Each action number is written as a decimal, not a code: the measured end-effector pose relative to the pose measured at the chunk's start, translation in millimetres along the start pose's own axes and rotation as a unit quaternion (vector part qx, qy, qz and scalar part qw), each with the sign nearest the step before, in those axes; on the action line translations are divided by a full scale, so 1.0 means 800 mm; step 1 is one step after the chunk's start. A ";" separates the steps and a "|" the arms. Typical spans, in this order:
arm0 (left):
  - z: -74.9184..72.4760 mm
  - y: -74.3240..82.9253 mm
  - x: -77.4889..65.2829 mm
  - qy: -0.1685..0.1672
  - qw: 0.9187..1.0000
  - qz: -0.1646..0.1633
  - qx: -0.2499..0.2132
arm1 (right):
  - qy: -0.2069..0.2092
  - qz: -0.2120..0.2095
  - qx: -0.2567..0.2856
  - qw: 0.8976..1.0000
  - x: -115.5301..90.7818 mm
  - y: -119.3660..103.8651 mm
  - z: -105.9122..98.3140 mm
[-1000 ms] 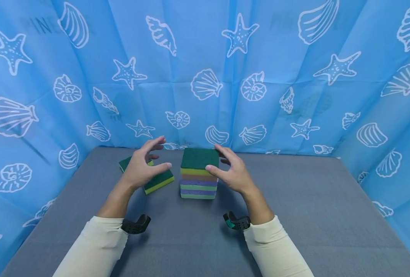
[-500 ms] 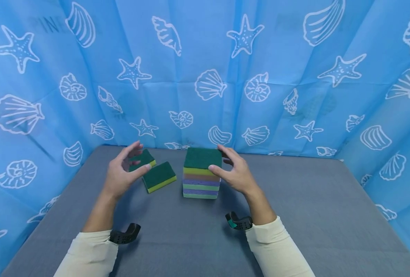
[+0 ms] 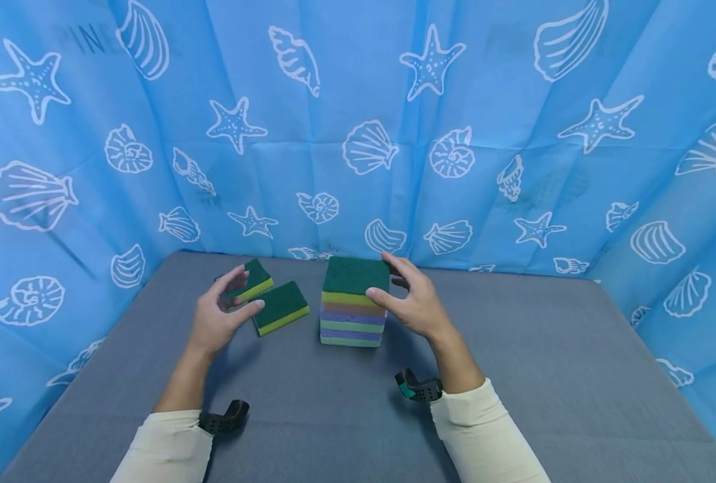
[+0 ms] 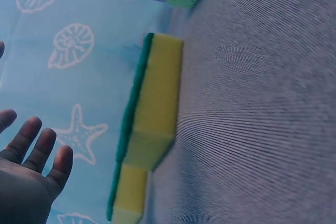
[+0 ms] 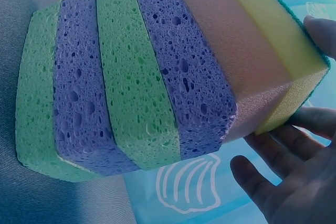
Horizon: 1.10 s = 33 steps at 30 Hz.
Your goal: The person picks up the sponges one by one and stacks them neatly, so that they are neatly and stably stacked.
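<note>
A stack of sponges (image 3: pixel 353 318) stands upright on the table, green and purple layers below, then a pinkish one. On top lies a yellow scrub sponge with a dark green pad (image 3: pixel 356 275). My right hand (image 3: pixel 415 302) holds that top scrub sponge at its right end, thumb at the front corner and fingers behind; the right wrist view shows the thumb (image 5: pixel 320 32) at the green edge. My left hand (image 3: pixel 219 312) hovers empty, fingers spread and relaxed, beside two more scrub sponges: the nearer one (image 3: pixel 280 305) and the farther one (image 3: pixel 255 278), partly hidden by its fingers.
A grey cloth covers the table (image 3: pixel 309 416). Behind and at both sides hangs a blue curtain (image 3: pixel 358 87) with white shells and starfish, close to the table's back edge. Black bands (image 3: pixel 418 386) sit on both wrists.
My left hand has drawn back to the left from over the scrub sponges, uncovering more of them, then shifted slightly right. My right hand stays at the stack, which has not visibly changed.
</note>
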<state>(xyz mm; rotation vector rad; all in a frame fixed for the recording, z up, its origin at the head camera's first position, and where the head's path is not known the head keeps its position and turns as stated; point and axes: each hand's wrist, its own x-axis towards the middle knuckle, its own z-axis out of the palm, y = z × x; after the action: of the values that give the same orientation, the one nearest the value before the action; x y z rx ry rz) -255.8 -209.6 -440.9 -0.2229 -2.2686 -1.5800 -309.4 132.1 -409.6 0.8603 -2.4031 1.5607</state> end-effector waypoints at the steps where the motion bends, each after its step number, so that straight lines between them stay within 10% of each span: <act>1: 0.000 -0.001 -0.001 0.000 1.000 -0.006 0.001 | 0.000 0.002 -0.001 1.000 0.000 0.000 0.000; 5: 0.001 0.013 -0.007 -0.006 1.000 -0.029 0.003 | -0.002 0.006 0.003 1.000 -0.001 -0.001 0.002; 12: -0.001 -0.034 -0.010 -0.020 0.998 -0.052 0.003 | -0.011 0.017 0.009 1.000 -0.002 -0.026 0.003; 33: 0.004 -0.071 -0.006 -0.105 0.980 -0.147 0.079 | -0.007 -0.012 0.025 1.000 0.000 0.002 0.004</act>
<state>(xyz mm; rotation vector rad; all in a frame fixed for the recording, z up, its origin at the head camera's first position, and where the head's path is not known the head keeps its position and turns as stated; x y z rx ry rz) -271.0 -226.9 -493.1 -0.0119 -2.6798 -1.5662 -309.7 130.0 -411.8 0.9090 -2.3622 1.6182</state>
